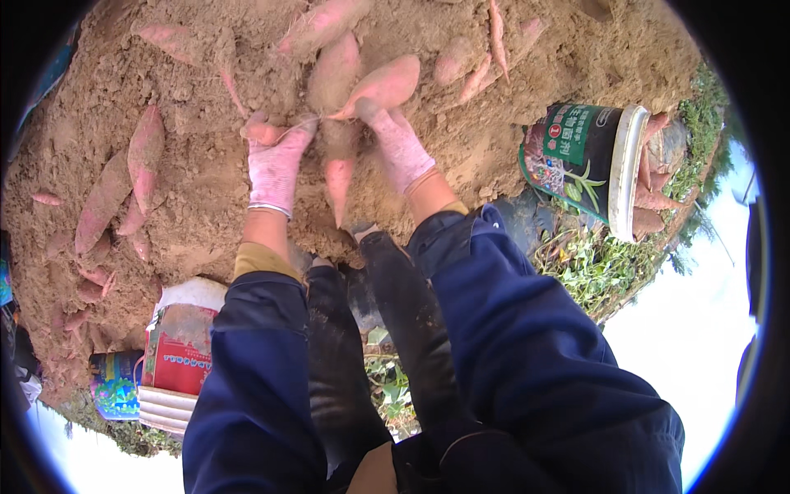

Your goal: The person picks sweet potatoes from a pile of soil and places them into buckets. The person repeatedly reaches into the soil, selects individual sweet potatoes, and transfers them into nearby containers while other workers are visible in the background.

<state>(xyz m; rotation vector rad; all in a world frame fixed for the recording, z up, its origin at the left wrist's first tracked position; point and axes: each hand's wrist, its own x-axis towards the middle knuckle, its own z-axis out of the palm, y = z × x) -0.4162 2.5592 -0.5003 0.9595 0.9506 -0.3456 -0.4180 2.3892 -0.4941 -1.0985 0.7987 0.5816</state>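
Observation:
Both my hands wear pale pink, soil-stained gloves. My left hand (276,162) is closed around a small orange-pink sweet potato (264,131), its thumb toward the middle. A thin root strand runs between the two hands. My right hand (400,143) grips the lower side of a plump sweet potato (387,83), whose narrow tip points left toward my left thumb. Directly behind it lies a dusty sweet potato (335,71) on the soil. Between my wrists, another long sweet potato (339,182) tapers toward my feet. My fingertips are partly blurred.
More sweet potatoes (147,157) lie in loose soil (197,204) on the left, others (455,60) at upper right. A printed bucket (565,160) holding sweet potatoes stands right. At lower left are a red-and-white bucket (179,355) and a blue container (116,386). Green vines (586,265) border the soil.

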